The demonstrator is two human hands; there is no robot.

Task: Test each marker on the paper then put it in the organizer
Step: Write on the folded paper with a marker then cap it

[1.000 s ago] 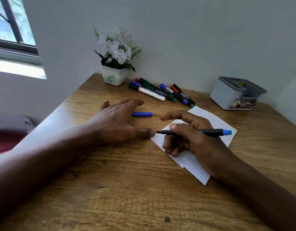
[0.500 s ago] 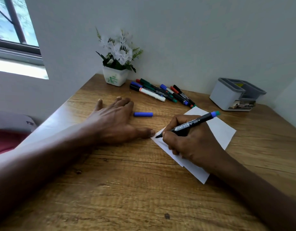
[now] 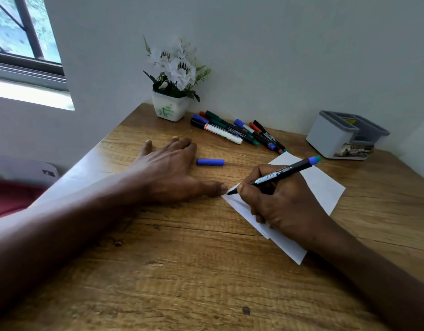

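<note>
Black marker point(image 3: 282, 174) is sitting pinched in my right hand point(image 3: 285, 209), tip touching the paper point(image 3: 322, 187) mid-worktop point(image 3: 182, 271). My left hand point(image 3: 168, 173) is lying flat, fingers spread, thumb against the paper's corner. The organizer point(image 3: 330, 137) is standing at the far right edge.

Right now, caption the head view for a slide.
Right hand tests a marker on the paper; left hand rests flat alongside.

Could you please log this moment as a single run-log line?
step: test stroke | right hand: grips uncapped marker, tip on paper | left hand: flat on desk, thumb at paper corner | blue cap: lying on desk
</note>
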